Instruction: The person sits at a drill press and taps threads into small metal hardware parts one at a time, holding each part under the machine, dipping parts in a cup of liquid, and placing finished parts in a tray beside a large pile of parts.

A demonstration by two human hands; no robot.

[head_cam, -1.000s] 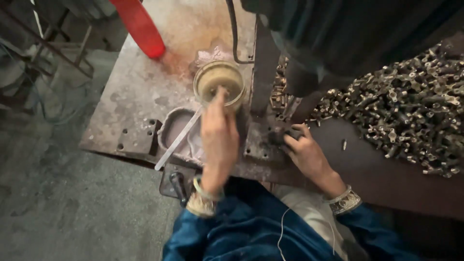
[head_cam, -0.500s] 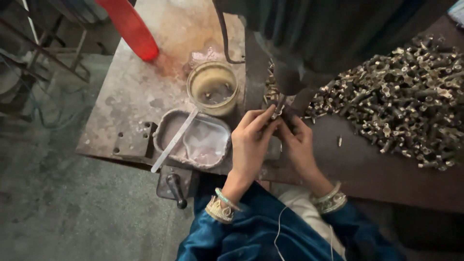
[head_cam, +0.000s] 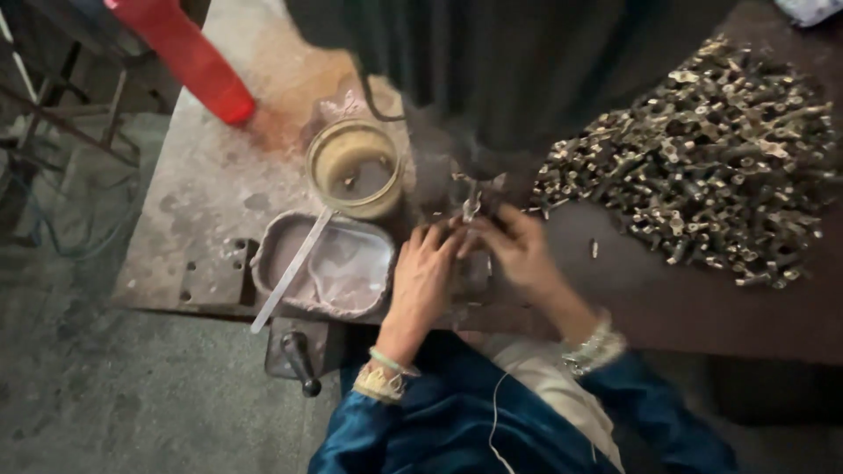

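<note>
Both my hands meet at the front of the dark machine body (head_cam: 527,79). My left hand (head_cam: 421,276) and my right hand (head_cam: 518,250) pinch one small metal part (head_cam: 471,207) between their fingertips; the part stands roughly upright, just under the machine, above the edge of the worn metal table (head_cam: 211,193). The grip is narrow, fingers closed on the part from both sides; motion blur hides which fingers touch it.

Left of my left hand: a shallow oval metal tray (head_cam: 338,268) with a pale flat stick (head_cam: 290,270) lying across its rim. Behind the tray, touching or just beside it, stands a round jar of yellowish paste (head_cam: 356,167). A red cylinder (head_cam: 189,53) lies further back. To the right, well apart from my right hand, is a heap of small metal parts (head_cam: 702,149).
</note>
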